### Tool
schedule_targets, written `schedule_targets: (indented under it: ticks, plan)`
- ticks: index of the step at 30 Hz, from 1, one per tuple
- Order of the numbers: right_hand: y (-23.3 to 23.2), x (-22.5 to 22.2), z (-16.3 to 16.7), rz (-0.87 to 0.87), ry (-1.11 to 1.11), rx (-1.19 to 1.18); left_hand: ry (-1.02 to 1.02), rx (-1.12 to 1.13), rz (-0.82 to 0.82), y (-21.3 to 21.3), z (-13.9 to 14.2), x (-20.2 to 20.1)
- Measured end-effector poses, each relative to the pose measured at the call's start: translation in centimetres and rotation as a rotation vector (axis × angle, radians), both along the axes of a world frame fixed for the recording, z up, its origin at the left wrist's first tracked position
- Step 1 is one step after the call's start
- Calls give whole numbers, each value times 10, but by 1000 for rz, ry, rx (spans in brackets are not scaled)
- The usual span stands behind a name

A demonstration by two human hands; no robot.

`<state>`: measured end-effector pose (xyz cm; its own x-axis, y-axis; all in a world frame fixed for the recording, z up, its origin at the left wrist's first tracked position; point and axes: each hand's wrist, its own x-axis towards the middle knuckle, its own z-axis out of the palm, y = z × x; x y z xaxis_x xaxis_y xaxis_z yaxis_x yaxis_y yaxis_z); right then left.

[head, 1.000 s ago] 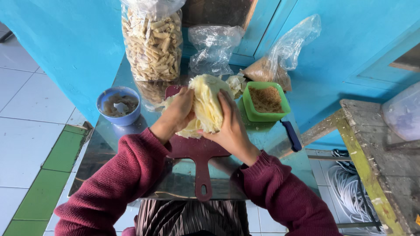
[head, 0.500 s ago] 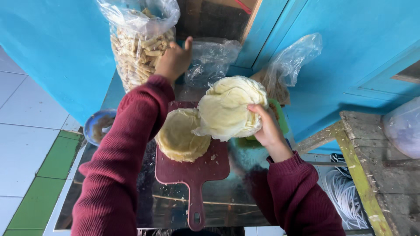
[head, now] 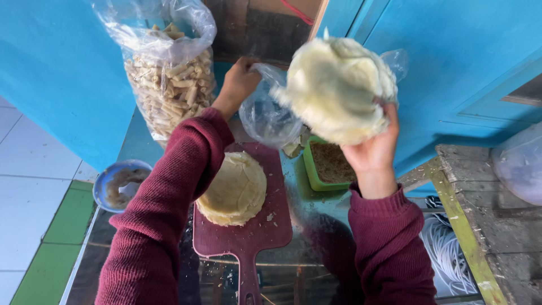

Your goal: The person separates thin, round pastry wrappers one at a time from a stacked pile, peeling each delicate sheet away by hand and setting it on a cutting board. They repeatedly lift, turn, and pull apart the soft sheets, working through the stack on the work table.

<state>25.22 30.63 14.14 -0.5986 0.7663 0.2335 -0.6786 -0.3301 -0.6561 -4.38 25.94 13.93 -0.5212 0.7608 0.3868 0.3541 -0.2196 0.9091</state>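
My right hand (head: pixel 375 148) holds up a pale cabbage half (head: pixel 336 85), raised above the counter near the blue wall. My left hand (head: pixel 240 79) reaches forward and grips the rim of a clear plastic bag (head: pixel 265 116) at the back of the counter. The other cabbage half (head: pixel 234 189) lies cut side down on a dark red cutting board (head: pixel 265 229), under my left forearm. Both arms wear maroon knit sleeves.
A tall clear bag of tube-shaped crackers (head: pixel 166 79) stands at the back left. A green square tub of brown crumbs (head: pixel 327 164) sits right of the board. A blue bowl (head: pixel 116 183) rests at the counter's left edge. A weathered wooden bench (head: pixel 480 203) stands to the right.
The cabbage came apart into two halves. One half stayed on the board; my right hand lifted the other up and right. My left hand reached forward and took hold of the plastic bag.
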Motion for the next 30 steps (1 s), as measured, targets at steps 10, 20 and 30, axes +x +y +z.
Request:
schedule_targets:
  ticks: [10,20,30]
  plan:
    - [-36,-40,-88,180,-19,-220,-390,119,-408,-2,10,17]
    - [-17,-54,-80,-59,93,-311,378,135,-385,-67,1,41]
    - [-36,-98,-74,-91,176,-221,652,103,53,-102,-51,119]
